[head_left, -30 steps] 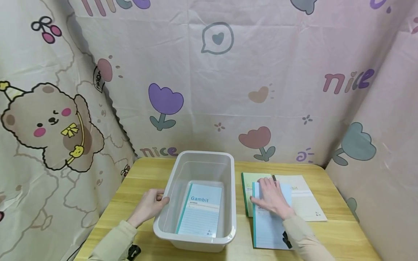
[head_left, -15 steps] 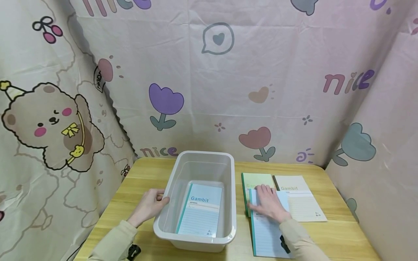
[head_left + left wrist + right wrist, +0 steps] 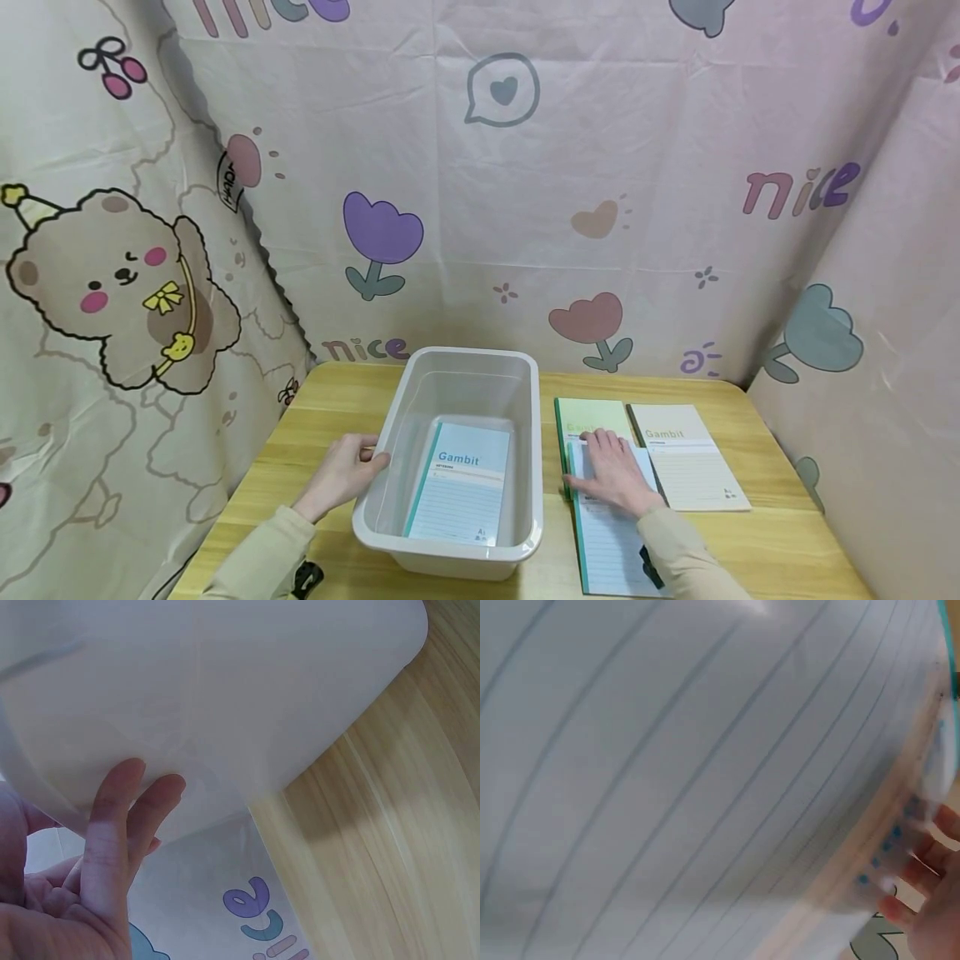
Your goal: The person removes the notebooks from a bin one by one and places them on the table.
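Observation:
My left hand (image 3: 345, 473) grips the left rim of a whitish plastic bin (image 3: 534, 467). The left wrist view shows its fingers (image 3: 106, 847) against the bin's outer wall. Inside the bin lies a blue Gambit notebook (image 3: 457, 492), face up. To the right, my right hand (image 3: 617, 475) rests on another blue notebook (image 3: 615, 542), its fingertips right at the top edge and its thumb at the green spine. In the right wrist view this notebook's lined cover (image 3: 667, 772) fills most of the picture, with the fingers (image 3: 922, 874) at its far end.
A green notebook (image 3: 592, 410) lies partly under the blue one. Beside it is a cream Gambit notebook (image 3: 697, 467) with a dark spine. All rest on a wooden table (image 3: 780, 542). A printed curtain (image 3: 480, 208) hangs behind and at both sides.
My right hand has drawn the blue notebook toward me and slightly left, baring more of the green and cream notebooks. My left hand and the bin have stayed in place.

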A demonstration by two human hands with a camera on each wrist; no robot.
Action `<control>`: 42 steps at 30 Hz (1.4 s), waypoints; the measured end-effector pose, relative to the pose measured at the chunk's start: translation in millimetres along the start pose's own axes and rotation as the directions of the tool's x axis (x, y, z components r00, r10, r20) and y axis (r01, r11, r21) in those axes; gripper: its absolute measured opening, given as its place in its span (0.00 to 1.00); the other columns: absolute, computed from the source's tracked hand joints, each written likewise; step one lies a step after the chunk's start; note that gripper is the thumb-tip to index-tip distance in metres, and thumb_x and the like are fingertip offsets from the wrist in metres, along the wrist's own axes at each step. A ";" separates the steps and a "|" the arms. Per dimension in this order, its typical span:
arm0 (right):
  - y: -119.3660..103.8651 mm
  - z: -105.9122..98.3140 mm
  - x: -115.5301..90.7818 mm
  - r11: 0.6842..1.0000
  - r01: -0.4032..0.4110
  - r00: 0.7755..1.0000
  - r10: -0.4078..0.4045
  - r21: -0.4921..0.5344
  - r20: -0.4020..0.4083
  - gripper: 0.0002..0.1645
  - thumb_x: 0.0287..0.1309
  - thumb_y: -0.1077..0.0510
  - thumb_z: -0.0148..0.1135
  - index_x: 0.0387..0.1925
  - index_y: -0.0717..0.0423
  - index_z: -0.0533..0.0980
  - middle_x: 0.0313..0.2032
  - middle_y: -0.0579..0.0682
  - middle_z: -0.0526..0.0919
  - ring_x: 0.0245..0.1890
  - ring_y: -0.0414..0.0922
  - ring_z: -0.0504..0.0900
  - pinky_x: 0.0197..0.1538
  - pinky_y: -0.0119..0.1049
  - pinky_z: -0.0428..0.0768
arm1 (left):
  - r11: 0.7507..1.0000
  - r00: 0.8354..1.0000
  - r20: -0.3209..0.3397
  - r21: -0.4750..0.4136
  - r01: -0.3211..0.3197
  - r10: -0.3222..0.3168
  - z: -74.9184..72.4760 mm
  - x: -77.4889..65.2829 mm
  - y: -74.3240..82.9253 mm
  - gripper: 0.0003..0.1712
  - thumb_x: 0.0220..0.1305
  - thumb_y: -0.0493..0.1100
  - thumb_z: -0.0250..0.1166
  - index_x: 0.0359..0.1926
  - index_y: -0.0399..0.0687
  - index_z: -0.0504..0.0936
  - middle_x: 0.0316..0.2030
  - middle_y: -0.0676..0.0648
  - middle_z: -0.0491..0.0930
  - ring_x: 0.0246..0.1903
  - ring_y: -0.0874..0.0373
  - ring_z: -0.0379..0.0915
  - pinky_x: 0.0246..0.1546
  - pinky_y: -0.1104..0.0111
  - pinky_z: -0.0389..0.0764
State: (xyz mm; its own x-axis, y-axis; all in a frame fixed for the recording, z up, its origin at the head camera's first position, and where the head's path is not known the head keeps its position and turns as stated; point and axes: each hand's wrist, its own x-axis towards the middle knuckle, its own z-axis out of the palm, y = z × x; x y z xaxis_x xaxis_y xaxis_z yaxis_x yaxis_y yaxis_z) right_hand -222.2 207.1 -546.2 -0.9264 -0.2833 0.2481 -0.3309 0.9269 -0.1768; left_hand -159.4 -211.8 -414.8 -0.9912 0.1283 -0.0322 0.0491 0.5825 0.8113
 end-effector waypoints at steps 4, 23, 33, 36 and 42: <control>-1.7 -6.3 4.2 1.000 0.001 0.998 -0.001 -0.006 -0.058 0.49 0.44 0.34 0.74 0.57 0.64 0.73 0.48 0.58 0.78 0.50 0.56 0.75 0.54 0.55 0.75 | 1.000 1.000 0.004 -0.004 0.003 -0.003 -1.0 0.1 0.3 0.20 0.66 0.33 0.59 0.55 0.23 0.79 0.40 0.29 0.87 0.34 0.47 0.88 0.31 0.60 0.90; -18.2 -48.9 35.9 1.000 -0.012 0.991 0.009 -0.015 -0.137 0.46 0.50 0.33 0.69 0.57 0.65 0.73 0.49 0.62 0.78 0.51 0.58 0.75 0.52 0.54 0.74 | 1.000 1.000 0.009 0.002 -0.006 0.006 -1.8 -0.7 -0.5 0.20 0.65 0.33 0.59 0.55 0.23 0.79 0.39 0.29 0.87 0.33 0.48 0.88 0.29 0.61 0.90; -29.6 -84.6 64.5 1.000 0.004 0.985 -0.008 -0.022 -0.172 0.46 0.52 0.32 0.67 0.56 0.67 0.73 0.48 0.63 0.77 0.50 0.60 0.73 0.48 0.52 0.72 | 1.000 0.999 0.025 0.008 -0.020 0.020 -2.4 -1.8 -0.9 0.20 0.66 0.33 0.59 0.55 0.22 0.78 0.38 0.30 0.87 0.32 0.49 0.87 0.29 0.63 0.89; -35.9 -97.1 74.3 0.999 0.021 0.981 -0.027 -0.032 -0.193 0.45 0.51 0.32 0.66 0.54 0.66 0.73 0.47 0.63 0.77 0.49 0.61 0.73 0.48 0.52 0.72 | 1.000 1.000 0.023 0.008 -0.017 0.017 -2.2 -1.9 -0.5 0.20 0.65 0.33 0.59 0.55 0.22 0.78 0.39 0.29 0.87 0.32 0.48 0.87 0.29 0.62 0.89; -54.4 -117.9 90.2 0.999 0.032 0.988 -0.034 -0.018 -0.147 0.46 0.55 0.30 0.62 0.57 0.65 0.72 0.48 0.62 0.76 0.49 0.60 0.73 0.51 0.53 0.71 | 1.000 1.000 0.024 0.006 -0.020 0.020 -1.8 -1.9 -0.6 0.21 0.66 0.32 0.58 0.56 0.22 0.78 0.39 0.29 0.87 0.32 0.48 0.88 0.29 0.62 0.89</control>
State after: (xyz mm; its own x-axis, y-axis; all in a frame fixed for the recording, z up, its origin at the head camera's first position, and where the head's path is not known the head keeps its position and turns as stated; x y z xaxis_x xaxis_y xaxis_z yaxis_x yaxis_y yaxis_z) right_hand -266.5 160.0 -402.0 -0.8779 -0.2754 0.3917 -0.3568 0.9218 -0.1515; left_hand -157.8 -213.8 -414.1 -0.9868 0.1591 -0.0298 0.0699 0.5848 0.8082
